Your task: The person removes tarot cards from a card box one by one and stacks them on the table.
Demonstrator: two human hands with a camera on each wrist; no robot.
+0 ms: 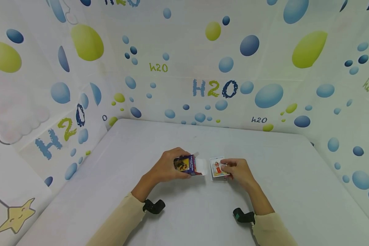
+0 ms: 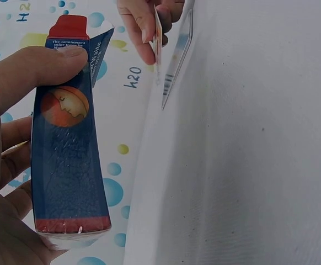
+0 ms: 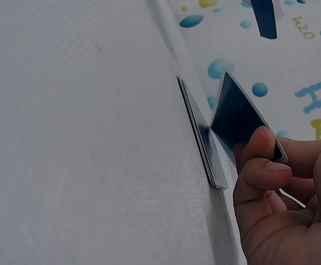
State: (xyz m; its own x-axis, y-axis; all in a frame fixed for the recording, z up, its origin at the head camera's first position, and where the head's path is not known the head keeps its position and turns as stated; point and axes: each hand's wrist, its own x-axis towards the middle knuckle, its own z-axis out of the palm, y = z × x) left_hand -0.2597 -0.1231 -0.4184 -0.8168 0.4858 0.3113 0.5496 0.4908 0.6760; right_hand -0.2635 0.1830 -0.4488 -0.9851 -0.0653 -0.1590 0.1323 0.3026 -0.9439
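The open box [image 1: 185, 165] is clasped by the left grip [image 1: 166, 167]; seemingly one card [image 1: 216, 168] is pinched by the right grip [image 1: 240, 171] above a stack [image 3: 206, 157] on the table [image 1: 190, 215]. Judged light and bendable, it is best taken by its edges.

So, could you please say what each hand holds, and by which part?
The left hand grips the Universal Waite card box by its narrow sides; the right hand pinches a picture card by the edge away from the box.

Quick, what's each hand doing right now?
Left hand: closed, holding the box.
Right hand: closed, pinching a card between fingers.
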